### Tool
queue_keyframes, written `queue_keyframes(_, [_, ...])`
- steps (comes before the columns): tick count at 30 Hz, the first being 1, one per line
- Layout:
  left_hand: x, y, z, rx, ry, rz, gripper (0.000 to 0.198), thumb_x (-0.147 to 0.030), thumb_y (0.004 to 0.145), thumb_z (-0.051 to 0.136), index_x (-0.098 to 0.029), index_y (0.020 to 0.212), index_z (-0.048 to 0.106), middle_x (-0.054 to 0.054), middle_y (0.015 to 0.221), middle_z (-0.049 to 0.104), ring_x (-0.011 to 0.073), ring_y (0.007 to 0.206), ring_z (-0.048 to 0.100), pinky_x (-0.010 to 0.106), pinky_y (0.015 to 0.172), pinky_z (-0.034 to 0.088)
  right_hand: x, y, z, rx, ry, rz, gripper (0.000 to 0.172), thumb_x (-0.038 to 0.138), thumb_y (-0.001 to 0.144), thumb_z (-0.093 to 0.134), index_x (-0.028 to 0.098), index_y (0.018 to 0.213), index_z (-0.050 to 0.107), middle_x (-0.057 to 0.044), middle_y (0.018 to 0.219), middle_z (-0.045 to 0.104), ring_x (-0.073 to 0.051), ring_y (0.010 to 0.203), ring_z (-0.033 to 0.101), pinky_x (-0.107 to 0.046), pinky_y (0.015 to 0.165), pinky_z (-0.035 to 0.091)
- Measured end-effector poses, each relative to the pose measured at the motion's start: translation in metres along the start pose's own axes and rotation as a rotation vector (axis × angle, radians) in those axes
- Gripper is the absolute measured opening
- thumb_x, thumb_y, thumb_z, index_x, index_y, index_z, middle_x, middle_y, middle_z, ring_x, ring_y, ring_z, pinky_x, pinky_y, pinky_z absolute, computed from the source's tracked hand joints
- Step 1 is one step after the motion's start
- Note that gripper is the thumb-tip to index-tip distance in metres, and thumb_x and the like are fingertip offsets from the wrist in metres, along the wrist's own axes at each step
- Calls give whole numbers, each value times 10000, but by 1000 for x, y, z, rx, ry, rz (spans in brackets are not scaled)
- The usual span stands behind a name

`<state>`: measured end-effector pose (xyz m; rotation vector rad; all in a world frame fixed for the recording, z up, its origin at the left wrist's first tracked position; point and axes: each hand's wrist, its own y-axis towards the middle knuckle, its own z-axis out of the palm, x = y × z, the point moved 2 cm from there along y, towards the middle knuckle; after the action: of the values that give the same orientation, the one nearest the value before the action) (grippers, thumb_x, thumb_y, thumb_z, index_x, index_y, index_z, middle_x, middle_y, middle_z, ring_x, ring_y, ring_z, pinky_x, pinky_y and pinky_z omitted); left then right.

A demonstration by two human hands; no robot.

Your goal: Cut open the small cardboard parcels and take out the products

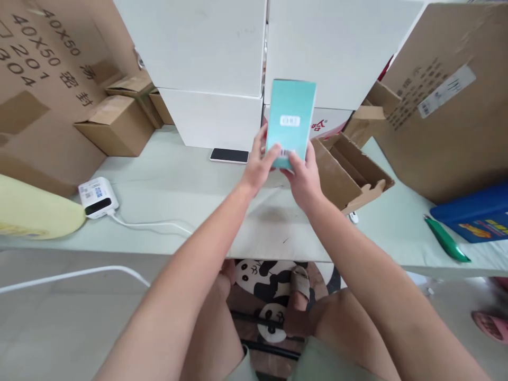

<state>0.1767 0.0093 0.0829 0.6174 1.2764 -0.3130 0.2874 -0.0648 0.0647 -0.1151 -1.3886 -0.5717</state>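
A teal box (pixel 291 103) with a white label and a small barcode is held upright above the table, in front of the stacked white boxes. My left hand (pixel 260 160) grips its lower left side, thumb on the front face. On the lower right side, my right hand (pixel 305 172) is closed round it, its thumb near the barcode. Fingers behind the box are mostly hidden. Just right of my right hand sits an opened cardboard box (pixel 337 180). A phone (pixel 229 155) with a dark screen lies on the table left of my hands.
White boxes (pixel 210 47) form a wall at the back. Large cardboard sheets (pixel 448 121) stand at both sides. A white power bank (pixel 97 196) with a cable lies left, by a yellow object (pixel 35 209). A green cutter-like tool (pixel 446 238) and blue box (pixel 476 211) are right.
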Motion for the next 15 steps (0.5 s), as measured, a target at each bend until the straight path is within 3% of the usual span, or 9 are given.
queue_keyframes(4, [-17, 53, -4, -126, 124, -338, 435, -508, 1007, 605, -328, 1401, 561, 85, 1315, 676, 289, 1176, 666, 490, 966, 565, -2, 65, 12, -225, 46, 249, 560, 600, 840, 674, 363, 1332, 554, -23, 1394, 638, -270, 1224, 653, -457, 928, 603])
queue_keyframes(8, [-20, 67, -8, -165, 176, -457, 377, -550, 970, 640, -316, 1266, 628, 89, 1201, 709, 287, 1091, 691, 484, 933, 561, -9, 81, 17, -279, 42, 376, 488, 618, 866, 629, 319, 1249, 593, -42, 1275, 670, -270, 1150, 666, -473, 918, 598])
queue_keyframes(11, [-23, 55, 1, -161, 140, -337, 347, -499, 985, 629, -297, 1267, 619, 83, 1224, 697, 290, 1141, 688, 473, 950, 557, 7, 60, 21, -254, 63, 283, 480, 555, 886, 612, 332, 1306, 547, -26, 1399, 635, -252, 1220, 649, -467, 980, 593])
queue_keyframes(15, [-41, -5, 23, -142, 45, 170, 464, -519, 989, 590, -303, 1398, 547, 80, 1354, 651, 280, 1224, 659, 414, 972, 553, 40, -13, 19, -86, 135, -40, 650, 608, 867, 655, 412, 1448, 439, 5, 1537, 561, -265, 1363, 608, -473, 1064, 582])
